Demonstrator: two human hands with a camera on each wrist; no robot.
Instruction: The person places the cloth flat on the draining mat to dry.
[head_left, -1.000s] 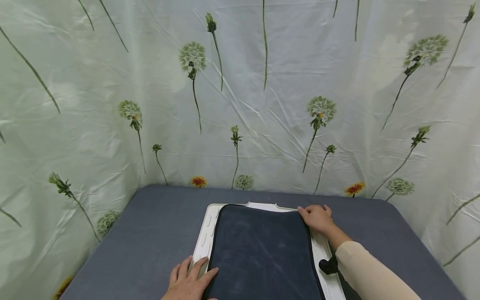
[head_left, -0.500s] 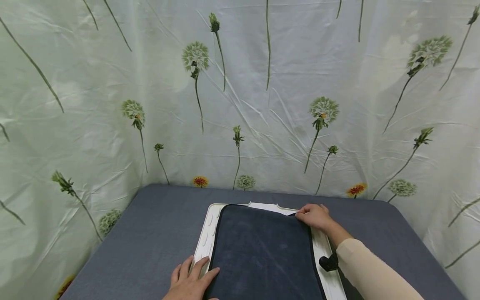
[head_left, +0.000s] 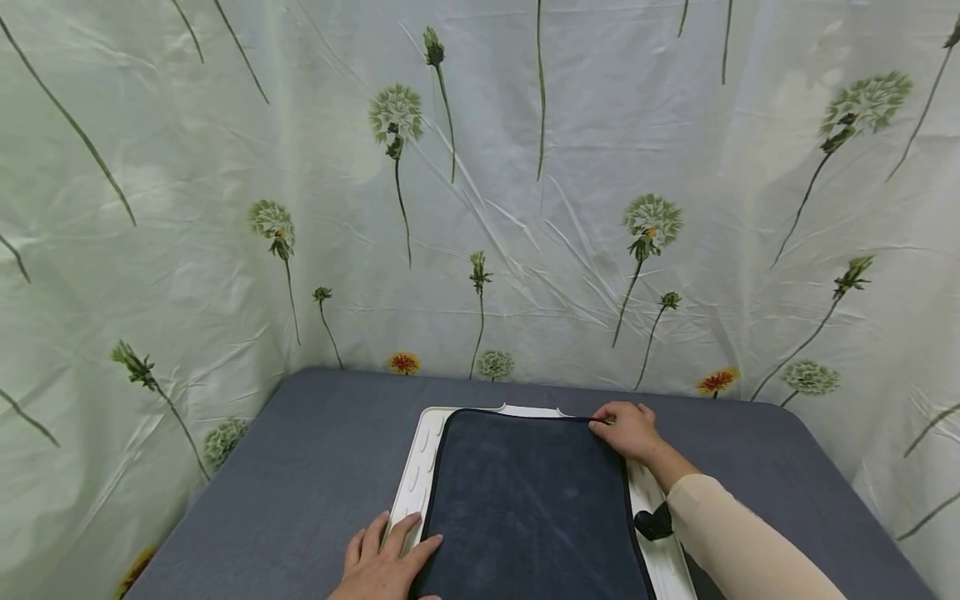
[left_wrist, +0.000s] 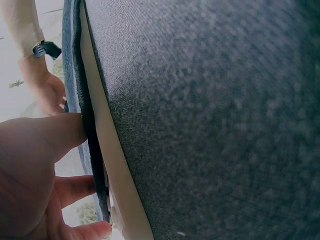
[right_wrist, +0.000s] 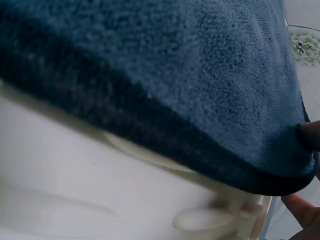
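Note:
A dark blue towel (head_left: 536, 508) with black trim lies over a white ribbed plastic tray (head_left: 416, 471), whose rim shows along the left, far and right sides. My right hand (head_left: 630, 429) pinches the towel's far right corner between thumb and fingers. In the right wrist view that corner of the towel (right_wrist: 220, 85) stands slightly off the tray (right_wrist: 60, 165). My left hand (head_left: 386, 558) rests with fingers spread on the near left side, thumb on the towel's border and fingertips over the tray's rim. The near ends of towel and tray run out of the head view.
A grey cloth-covered table (head_left: 322, 467) extends around the tray on both sides and behind it. A pale curtain (head_left: 555, 208) printed with dandelions hangs behind the table. A black device (head_left: 654, 522) is worn at the right wrist, close over the tray's right rim.
My right hand shifts slightly at the far right corner. The towel's far edge there, dipped with white tray showing half a second ago, now runs straighter. My left hand stays in place.

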